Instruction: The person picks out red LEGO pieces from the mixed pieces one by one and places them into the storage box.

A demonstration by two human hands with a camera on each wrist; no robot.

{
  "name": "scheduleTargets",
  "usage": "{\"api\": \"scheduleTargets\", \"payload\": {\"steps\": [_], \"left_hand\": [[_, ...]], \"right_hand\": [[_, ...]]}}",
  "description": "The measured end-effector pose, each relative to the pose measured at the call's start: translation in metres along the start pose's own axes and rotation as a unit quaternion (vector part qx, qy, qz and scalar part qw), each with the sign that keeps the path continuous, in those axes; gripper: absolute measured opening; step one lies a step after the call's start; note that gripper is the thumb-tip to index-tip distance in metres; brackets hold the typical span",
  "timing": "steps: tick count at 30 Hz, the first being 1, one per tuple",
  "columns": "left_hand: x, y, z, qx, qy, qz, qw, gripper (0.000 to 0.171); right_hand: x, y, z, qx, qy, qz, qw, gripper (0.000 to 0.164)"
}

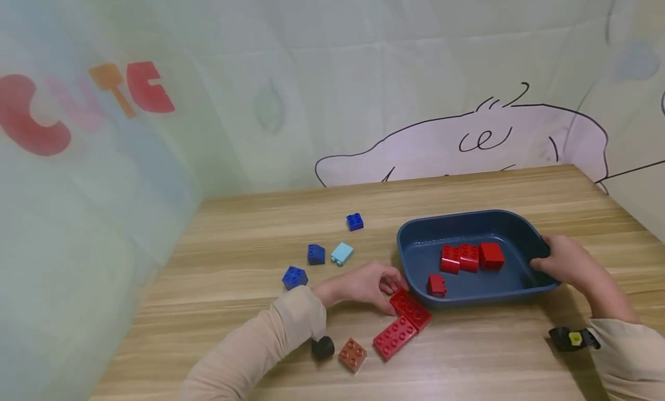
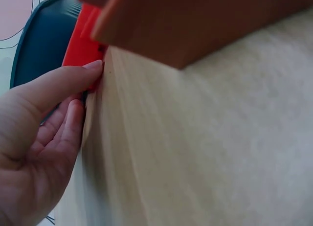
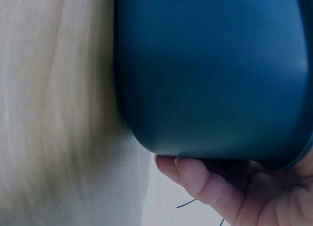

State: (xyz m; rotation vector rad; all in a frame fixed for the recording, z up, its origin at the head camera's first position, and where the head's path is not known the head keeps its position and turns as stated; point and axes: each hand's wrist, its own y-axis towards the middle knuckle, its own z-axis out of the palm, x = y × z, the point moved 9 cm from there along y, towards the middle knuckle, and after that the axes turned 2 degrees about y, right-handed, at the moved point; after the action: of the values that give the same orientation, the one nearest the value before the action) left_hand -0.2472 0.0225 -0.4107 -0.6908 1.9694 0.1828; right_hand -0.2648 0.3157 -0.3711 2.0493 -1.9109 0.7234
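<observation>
My right hand [image 1: 568, 265] grips the right end of a dark blue tray [image 1: 470, 216], thumb over the rim; in the right wrist view its fingers [image 3: 198, 179] press the outer wall. Several red bricks [image 1: 469, 258] lie inside the tray. In front of the tray's left corner, my left hand [image 1: 369, 285] pinches the end of a long red brick [image 1: 410, 308]. The left wrist view shows the thumb against that brick [image 2: 83, 47], with the other fingers partly hidden. A second long red brick [image 1: 395, 337] meets it at an angle on the table.
A brown brick [image 1: 352, 355] lies near the left wrist's black strap piece [image 1: 323, 348]. Farther left are blue bricks [image 1: 295, 278], [image 1: 316, 254] and a light blue brick [image 1: 342, 254]. A small blue brick [image 1: 355, 221] sits farther back. A printed cloth [image 1: 291, 101] hangs behind the wooden table.
</observation>
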Motion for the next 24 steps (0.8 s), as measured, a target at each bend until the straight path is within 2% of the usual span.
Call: {"api": "scheduleTargets", "payload": {"steps": [4,11,24], "left_hand": [[0.001,-0.001,0.0,-0.005,-0.01,-0.006,0.9999,0.039],[0.004,-0.006,0.0,-0.021,-0.079,-0.025,0.9964,0.039],[0.006,-0.014,-0.007,-0.029,-0.115,-0.043,0.9921,0.037]], "right_hand": [[0.0,0.0,0.0,0.0,0.005,-0.003,1.0,0.053],[0.002,-0.002,0.0,-0.005,0.007,-0.018,1.0,0.049],[0.003,-0.001,-0.001,-0.006,0.01,-0.017,1.0,0.049]]}}
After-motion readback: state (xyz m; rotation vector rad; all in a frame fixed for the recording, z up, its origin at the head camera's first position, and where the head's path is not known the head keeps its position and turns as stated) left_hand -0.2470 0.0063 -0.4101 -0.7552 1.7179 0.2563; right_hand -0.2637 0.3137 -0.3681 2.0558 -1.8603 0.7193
